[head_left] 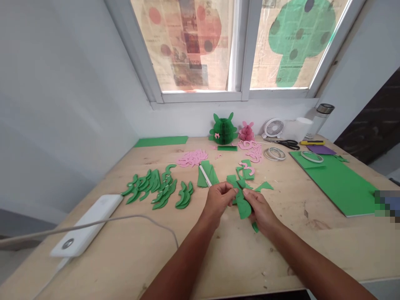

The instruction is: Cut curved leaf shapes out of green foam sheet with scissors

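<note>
1. From my remote seat I see the left hand (pixel 220 198) pinching a piece of green paper (pixel 243 208) between thumb and fingers.
2. The right hand (pixel 264 210) grips the same piece at its other side; I cannot tell whether its curled fingers hide anything else.
3. I have that piece raised above the table (pixel 193 258), near its front middle, between both hands.
4. Just beyond the left hand, a white stick (pixel 205 175) lies on green sheets (pixel 213 178).
5. Curved green cutouts (pixel 184 196) lie to the left, and pink cutouts (pixel 193 158) farther back.
</note>
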`<act>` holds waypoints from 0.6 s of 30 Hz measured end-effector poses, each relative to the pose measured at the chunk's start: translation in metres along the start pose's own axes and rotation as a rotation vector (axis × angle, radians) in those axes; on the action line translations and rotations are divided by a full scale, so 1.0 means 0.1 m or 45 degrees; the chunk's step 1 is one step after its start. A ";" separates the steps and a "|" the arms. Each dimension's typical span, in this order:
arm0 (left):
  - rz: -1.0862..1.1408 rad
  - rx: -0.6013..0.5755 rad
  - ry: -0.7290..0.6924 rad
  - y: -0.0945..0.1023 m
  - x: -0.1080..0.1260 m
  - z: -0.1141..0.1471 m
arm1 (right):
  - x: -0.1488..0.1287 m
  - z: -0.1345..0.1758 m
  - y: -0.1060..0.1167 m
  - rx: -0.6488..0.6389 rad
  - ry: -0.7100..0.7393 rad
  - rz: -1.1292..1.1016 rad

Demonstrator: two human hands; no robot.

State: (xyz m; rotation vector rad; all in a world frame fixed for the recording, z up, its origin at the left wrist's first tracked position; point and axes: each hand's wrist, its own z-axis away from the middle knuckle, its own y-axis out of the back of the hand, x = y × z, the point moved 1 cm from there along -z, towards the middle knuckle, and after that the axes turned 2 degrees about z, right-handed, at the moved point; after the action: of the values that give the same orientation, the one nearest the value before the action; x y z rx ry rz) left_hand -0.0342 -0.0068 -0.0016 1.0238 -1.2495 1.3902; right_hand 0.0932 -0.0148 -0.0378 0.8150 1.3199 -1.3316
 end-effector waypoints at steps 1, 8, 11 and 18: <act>0.001 -0.012 0.003 0.00 0.00 0.00 | -0.01 0.00 0.00 -0.003 -0.017 -0.012; 0.088 -0.109 0.095 0.03 0.00 -0.03 | -0.07 0.02 -0.01 -0.079 -0.065 -0.025; 0.110 -0.129 0.114 0.04 -0.01 -0.04 | -0.08 0.03 -0.01 -0.057 -0.053 -0.005; 0.112 -0.030 0.049 0.05 -0.03 -0.05 | -0.05 0.02 0.00 -0.017 -0.024 0.037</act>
State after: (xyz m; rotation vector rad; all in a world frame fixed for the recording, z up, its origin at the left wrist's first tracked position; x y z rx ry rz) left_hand -0.0383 -0.0023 -0.0061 0.9313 -1.2927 1.4525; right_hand 0.0947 -0.0156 -0.0327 0.8079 1.2962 -1.3039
